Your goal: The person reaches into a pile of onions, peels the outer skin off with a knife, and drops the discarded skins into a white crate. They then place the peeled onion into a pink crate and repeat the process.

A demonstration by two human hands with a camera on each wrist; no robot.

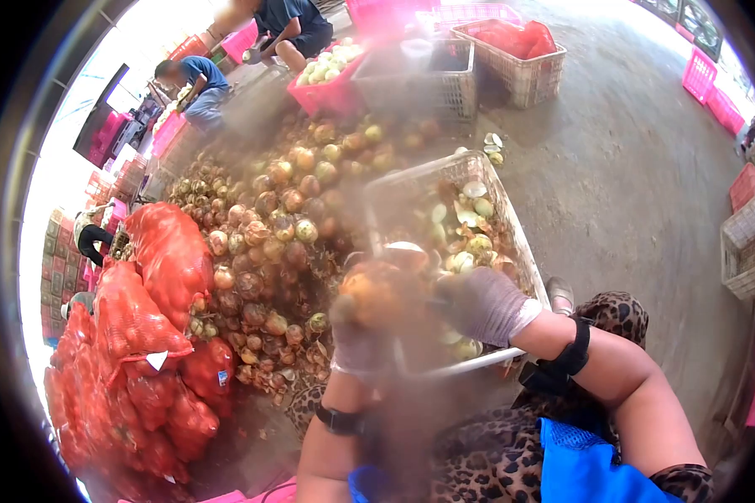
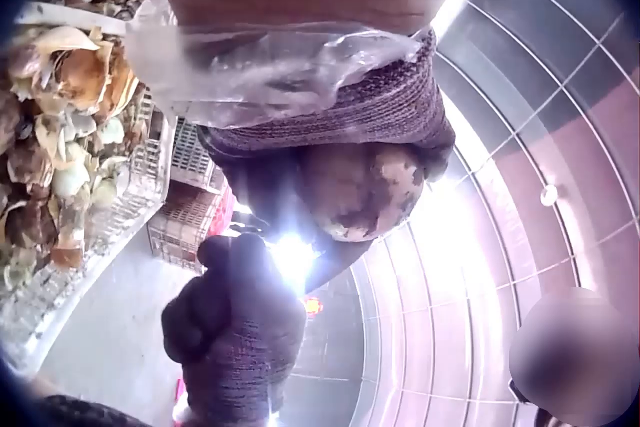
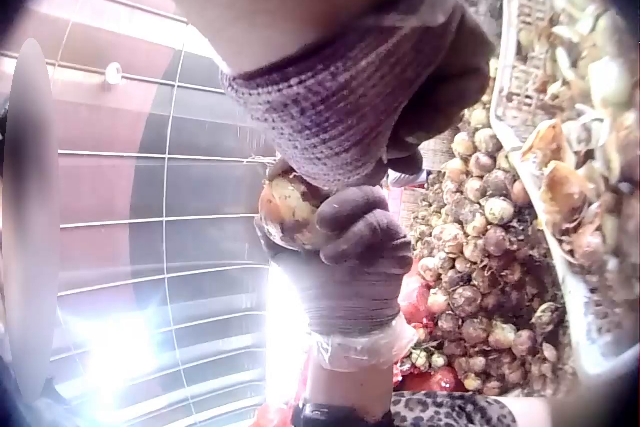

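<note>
My gloved left hand [image 1: 356, 339] grips a brown-skinned onion [image 3: 290, 211], its fingers curled round the side in the right wrist view. The onion [image 2: 362, 192] shows patchy skin in the left wrist view. Close beside it is my gloved right hand [image 1: 485, 306], with curled fingers. A thin dark tool [image 2: 248, 224] shows at the right hand's fingertips, largely lost in glare; I cannot tell its kind. Both hands are over the near part of a white plastic crate [image 1: 524, 243] holding onion skins and pale onions [image 1: 478, 244].
A large heap of onions [image 1: 294, 201] lies left of the crate. Red mesh sacks [image 1: 155, 335] are piled at the left. Pink and white crates [image 1: 512, 75] stand at the back, where two people [image 1: 201, 88] sit. More crates [image 1: 748, 243] line the right side.
</note>
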